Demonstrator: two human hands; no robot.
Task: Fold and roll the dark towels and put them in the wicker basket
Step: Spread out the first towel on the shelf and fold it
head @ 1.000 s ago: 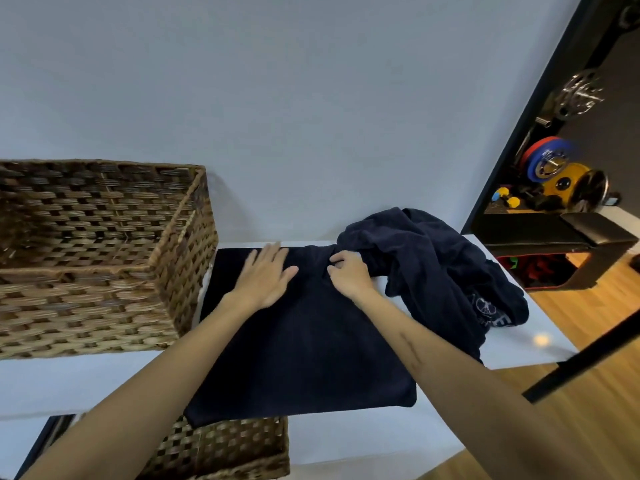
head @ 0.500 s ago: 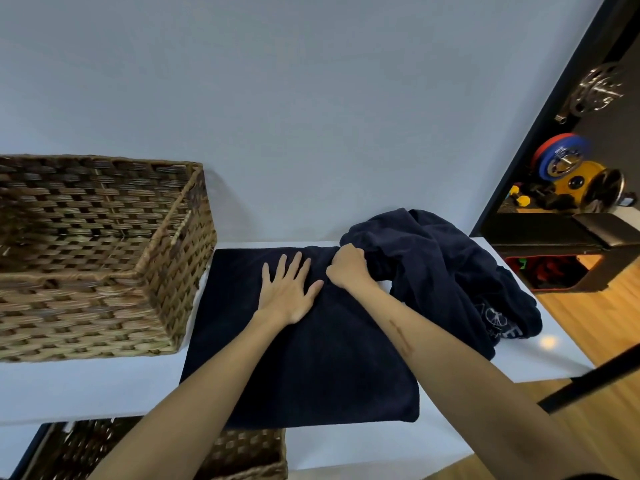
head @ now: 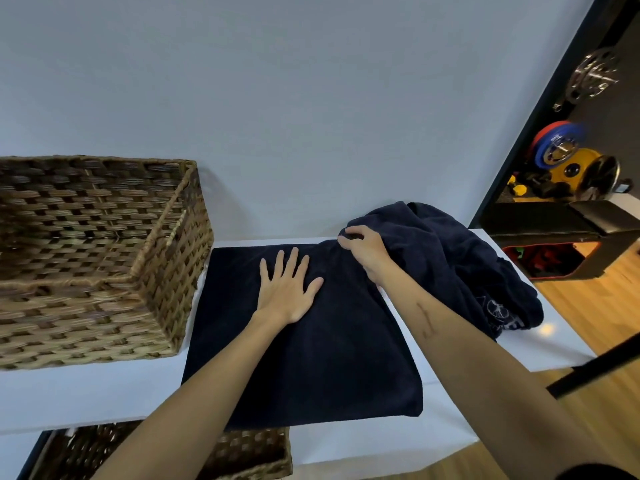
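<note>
We press our left hand [head: 289, 289] flat, fingers spread, on the folded dark towel [head: 311, 348]; our right hand [head: 363, 251] pinches its far corner; the wicker basket [head: 97, 258] stands left of both hands

I cannot see the left end of the wicker basket [head: 86, 258]; the frame edge cuts it off. A second basket [head: 249, 452] below the table [head: 540, 344] shows only in part, covered by the tabletop and my left forearm. The white print [head: 498, 311] on the crumpled towel pile [head: 460, 265] is too small to read. The right hand [head: 365, 249] covers the towel fold it grips.
</note>
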